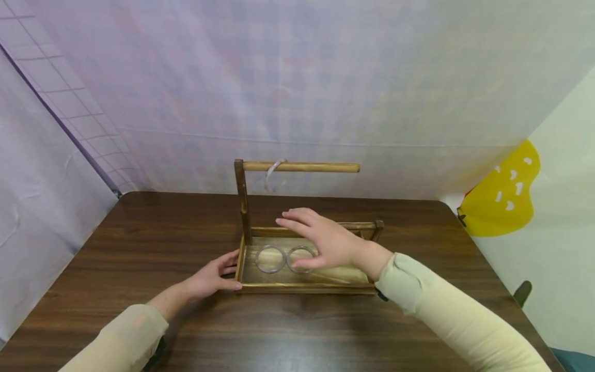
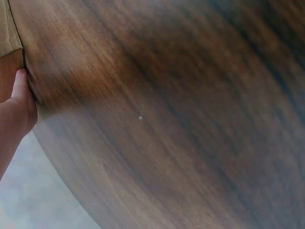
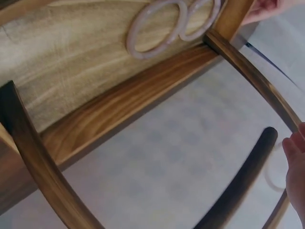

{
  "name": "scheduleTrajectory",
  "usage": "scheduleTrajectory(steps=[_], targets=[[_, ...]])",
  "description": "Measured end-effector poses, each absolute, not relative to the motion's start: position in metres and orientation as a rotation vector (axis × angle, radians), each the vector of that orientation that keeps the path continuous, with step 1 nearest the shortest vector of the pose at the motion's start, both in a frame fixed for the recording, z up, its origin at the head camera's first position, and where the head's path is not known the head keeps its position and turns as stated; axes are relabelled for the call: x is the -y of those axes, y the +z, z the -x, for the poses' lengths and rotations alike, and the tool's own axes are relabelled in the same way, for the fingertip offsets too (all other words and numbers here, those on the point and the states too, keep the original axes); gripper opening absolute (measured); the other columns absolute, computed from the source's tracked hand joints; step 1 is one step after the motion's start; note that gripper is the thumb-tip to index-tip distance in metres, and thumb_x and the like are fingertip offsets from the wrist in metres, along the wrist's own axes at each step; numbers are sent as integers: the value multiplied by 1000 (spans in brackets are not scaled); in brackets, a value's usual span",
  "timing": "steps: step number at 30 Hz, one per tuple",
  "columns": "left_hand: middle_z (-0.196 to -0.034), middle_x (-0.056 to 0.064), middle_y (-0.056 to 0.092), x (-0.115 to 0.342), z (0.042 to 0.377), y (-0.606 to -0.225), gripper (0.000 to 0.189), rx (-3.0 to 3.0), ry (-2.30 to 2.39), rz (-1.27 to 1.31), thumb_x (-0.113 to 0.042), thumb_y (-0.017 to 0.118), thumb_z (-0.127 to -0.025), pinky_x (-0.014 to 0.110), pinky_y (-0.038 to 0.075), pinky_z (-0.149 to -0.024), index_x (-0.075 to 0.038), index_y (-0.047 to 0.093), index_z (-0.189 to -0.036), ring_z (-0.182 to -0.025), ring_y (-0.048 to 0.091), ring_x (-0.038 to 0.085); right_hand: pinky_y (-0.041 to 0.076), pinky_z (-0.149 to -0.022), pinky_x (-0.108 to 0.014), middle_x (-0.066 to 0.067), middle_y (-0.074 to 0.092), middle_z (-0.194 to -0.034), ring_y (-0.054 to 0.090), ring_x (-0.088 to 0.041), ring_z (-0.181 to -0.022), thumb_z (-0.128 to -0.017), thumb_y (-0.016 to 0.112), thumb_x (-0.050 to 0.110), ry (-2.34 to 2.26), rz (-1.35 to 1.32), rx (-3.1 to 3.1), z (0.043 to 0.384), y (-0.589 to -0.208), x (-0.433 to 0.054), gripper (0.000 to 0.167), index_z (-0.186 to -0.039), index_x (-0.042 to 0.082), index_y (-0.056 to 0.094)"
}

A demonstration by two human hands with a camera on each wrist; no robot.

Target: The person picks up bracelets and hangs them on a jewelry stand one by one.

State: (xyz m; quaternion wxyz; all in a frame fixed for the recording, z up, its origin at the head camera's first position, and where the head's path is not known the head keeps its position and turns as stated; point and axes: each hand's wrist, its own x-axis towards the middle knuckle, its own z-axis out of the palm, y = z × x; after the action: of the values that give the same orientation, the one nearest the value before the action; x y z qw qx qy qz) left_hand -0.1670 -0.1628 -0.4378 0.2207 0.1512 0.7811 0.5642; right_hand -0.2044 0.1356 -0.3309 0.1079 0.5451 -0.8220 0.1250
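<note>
A wooden stand with a shallow tray (image 1: 307,290) has a tall post at its left and a horizontal bar (image 1: 321,167) on top. From the bar hangs a pale, translucent bangle (image 1: 268,178). Two similar bangles lie side by side in the tray, a left bangle (image 1: 256,261) and a right bangle (image 3: 139,29). My left hand (image 1: 211,278) rests against the tray's left end, its thumb (image 2: 20,86) straight along the front corner. Over the tray my right hand (image 1: 327,240) is spread, holding nothing; it partly covers the right bangle in the head view.
The stand is on a dark wood-grain table (image 1: 297,330). A short post (image 1: 377,230) rises at the tray's back right. Behind the table hangs a pale checked curtain (image 1: 297,93). A yellow strawberry-shaped decoration (image 1: 506,201) is at the right.
</note>
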Motion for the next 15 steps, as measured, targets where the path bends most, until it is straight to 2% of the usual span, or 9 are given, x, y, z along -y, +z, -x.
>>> scheduleTrajectory(steps=[4, 10, 15], targets=[[-145, 33, 28, 163, 167, -438, 92, -2163, 1556, -407, -12, 72, -82, 48, 41, -102, 8, 10, -146, -130, 35, 47, 38, -106, -42, -15, 40, -142, 38, -28, -131, -83, 65, 47, 370, -1622, 2450, 202, -338, -137, 77, -144, 10, 36], [-145, 32, 28, 163, 167, -438, 92, -2159, 1558, -377, -13, 72, -81, 48, 41, -103, 7, 11, -147, -131, 34, 47, 38, -107, -43, -16, 42, -141, 40, -29, -131, -79, 71, 40, 347, -1634, 2445, 201, -348, -136, 78, -143, 9, 37], [-146, 32, 28, 164, 168, -438, 93, -2154, 1562, -371, -13, 73, -81, 48, 41, -103, 7, 11, -147, -131, 34, 46, 38, -107, -42, -16, 41, -142, 39, -30, -131, -82, 66, 45, 293, -1668, 2430, 200, -354, -135, 79, -143, 7, 35]])
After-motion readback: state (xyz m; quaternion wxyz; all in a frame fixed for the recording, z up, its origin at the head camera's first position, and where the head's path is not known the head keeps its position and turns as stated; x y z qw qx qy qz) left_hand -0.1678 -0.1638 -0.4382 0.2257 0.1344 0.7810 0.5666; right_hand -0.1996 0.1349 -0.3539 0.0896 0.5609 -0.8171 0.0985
